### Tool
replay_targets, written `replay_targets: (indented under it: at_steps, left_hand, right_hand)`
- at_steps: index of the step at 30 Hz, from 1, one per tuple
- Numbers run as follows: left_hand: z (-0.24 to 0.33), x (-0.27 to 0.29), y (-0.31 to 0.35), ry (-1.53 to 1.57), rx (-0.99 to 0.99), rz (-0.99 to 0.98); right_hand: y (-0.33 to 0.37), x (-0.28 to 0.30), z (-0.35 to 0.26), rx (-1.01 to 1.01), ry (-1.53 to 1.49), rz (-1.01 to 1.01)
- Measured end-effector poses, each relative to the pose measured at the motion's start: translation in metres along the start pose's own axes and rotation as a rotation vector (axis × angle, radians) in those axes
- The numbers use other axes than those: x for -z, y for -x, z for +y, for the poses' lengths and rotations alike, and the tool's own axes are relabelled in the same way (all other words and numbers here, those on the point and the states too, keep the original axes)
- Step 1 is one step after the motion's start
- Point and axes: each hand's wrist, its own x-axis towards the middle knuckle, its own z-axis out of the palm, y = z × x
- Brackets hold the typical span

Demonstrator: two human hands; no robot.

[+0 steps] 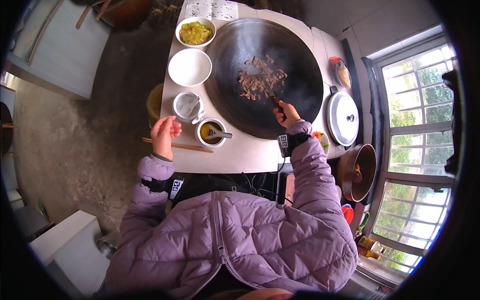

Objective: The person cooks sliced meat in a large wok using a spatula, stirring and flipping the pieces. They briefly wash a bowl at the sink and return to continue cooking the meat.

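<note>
My right hand (287,115) is wrapped round the dark handle of a spatula (271,92). The blade rests among browned pieces of meat (254,81) in the big black wok (305,60), from which thin steam rises. My left hand (165,136) hovers by the counter's left edge, holding nothing, its fingers loosely bent and apart. Beneath it lies a pair of chopsticks (192,146). Closest to it on the counter are a white jar (178,107) of white contents with a spoon inside, and a small white pot (218,144) of dark contents with a spoon across it.
Left of the wok stand an empty white bowl (190,67) and a bowl (178,34) of sliced green vegetables. Right of it are a lidded pan (342,119), a bag of tan powder (343,75) and a deep brown pot (356,172). Windows (417,115) line the right wall.
</note>
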Motion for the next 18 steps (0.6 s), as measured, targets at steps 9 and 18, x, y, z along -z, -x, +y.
replay_targets:
  at_steps: [9,18]
  left_hand:
    - [-0.005,-0.021,-0.009,0.015,0.021,-0.115]
    - [-0.006,-0.010,-0.004,-0.018,0.032,-0.082]
  right_hand:
    - [0.037,0.031,-0.018,0.404,0.960,0.384]
    - [-0.015,0.014,-0.026,0.646,1.348,0.429]
